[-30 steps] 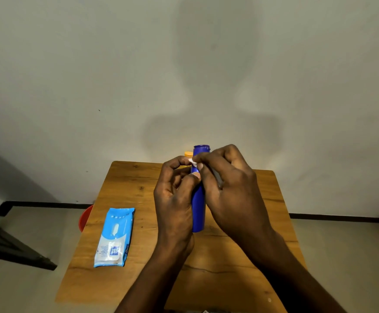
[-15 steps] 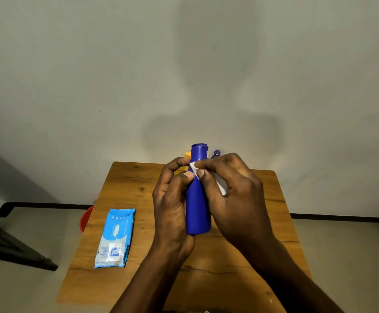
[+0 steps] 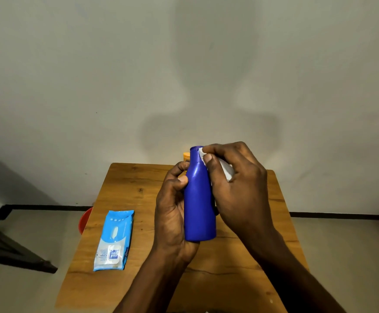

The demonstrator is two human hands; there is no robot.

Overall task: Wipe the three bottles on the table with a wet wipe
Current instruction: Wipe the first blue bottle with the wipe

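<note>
A blue bottle [image 3: 198, 199] is held upright above the wooden table [image 3: 139, 190], lifted clear of it. My left hand [image 3: 172, 208] grips its body from the left, fingers curled round it. My right hand [image 3: 238, 188] pinches a white wet wipe [image 3: 225, 169] against the bottle's neck and cap on the right side. Behind the blue bottle, only the orange top of a second bottle [image 3: 186, 156] shows. A third bottle is hidden behind my hands.
A light-blue wet wipe pack [image 3: 114, 240] lies flat on the table's left part. A red tub [image 3: 83, 220] sits on the floor beside the table's left edge. A grey wall stands right behind the table. A dark furniture leg [image 3: 14, 251] is at far left.
The blue bottle has turned in my left hand and now shows its broad face, closer to the camera. My right hand with the wipe has moved up from the neck to the cap.
</note>
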